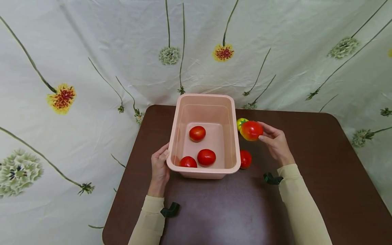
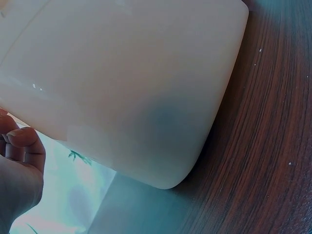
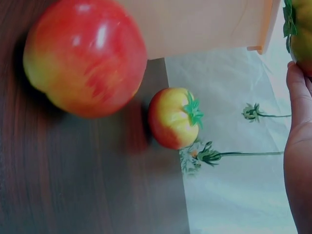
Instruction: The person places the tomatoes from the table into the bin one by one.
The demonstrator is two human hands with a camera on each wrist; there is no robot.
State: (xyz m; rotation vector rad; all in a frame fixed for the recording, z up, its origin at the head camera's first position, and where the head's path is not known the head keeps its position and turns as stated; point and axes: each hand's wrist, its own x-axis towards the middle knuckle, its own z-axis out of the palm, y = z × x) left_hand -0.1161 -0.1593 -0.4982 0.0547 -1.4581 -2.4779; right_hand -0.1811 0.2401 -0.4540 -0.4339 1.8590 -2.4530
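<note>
A pink plastic tub (image 1: 203, 174) stands on the table, with three red tomatoes inside, one of them this tomato (image 1: 206, 157). My left hand (image 1: 160, 166) grips the tub's left rim near the front corner; its fingers (image 2: 22, 138) curl at the edge in the left wrist view. In my right hand (image 1: 277, 143) a red tomato (image 1: 251, 130) is pinched between thumb and fingers, raised just right of the tub. At the right wrist view's edge, that tomato (image 3: 303, 36) shows green leaves. Two more lie on the table: a yellowish tomato (image 1: 241, 123) behind it and a red tomato (image 1: 245, 159) nearer me.
The dark brown wooden table (image 1: 226, 211) has rounded corners. A pale cloth (image 1: 122, 44) printed with flowers hangs behind it and falls along the left side. Dark bands with small mounts, like this wrist mount (image 1: 272, 178), sit on both wrists.
</note>
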